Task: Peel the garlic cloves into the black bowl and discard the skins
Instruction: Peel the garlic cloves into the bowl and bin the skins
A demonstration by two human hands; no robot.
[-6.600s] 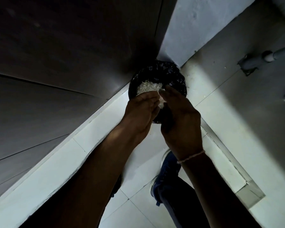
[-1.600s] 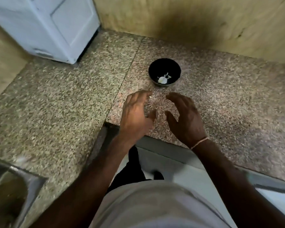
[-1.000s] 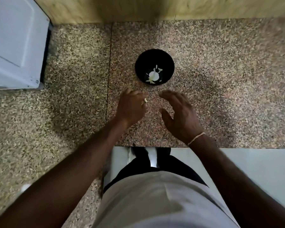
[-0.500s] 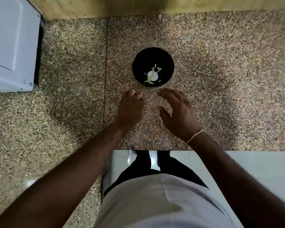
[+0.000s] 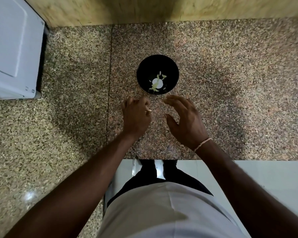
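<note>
The black bowl (image 5: 172,66) stands on the speckled granite counter (image 5: 230,93) and holds a few pale peeled garlic cloves (image 5: 157,82). My left hand (image 5: 136,117) hovers just in front of the bowl, to its left. Its fingers are curled, and it pinches a small pale garlic scrap (image 5: 149,110) between thumb and finger. My right hand (image 5: 184,119) hovers in front of the bowl on the right, fingers spread and relaxed, holding nothing. Neither hand touches the bowl.
A white appliance (image 5: 12,48) stands on the counter at the far left. A wooden wall (image 5: 162,9) runs behind the bowl. The counter's front edge (image 5: 248,159) lies just behind my wrists, with pale floor tile below it.
Earlier both hands held skins over a dark bin on the floor. Over the last second they stay in front of the bowl, and the left fingers have curled on the pale scrap.
</note>
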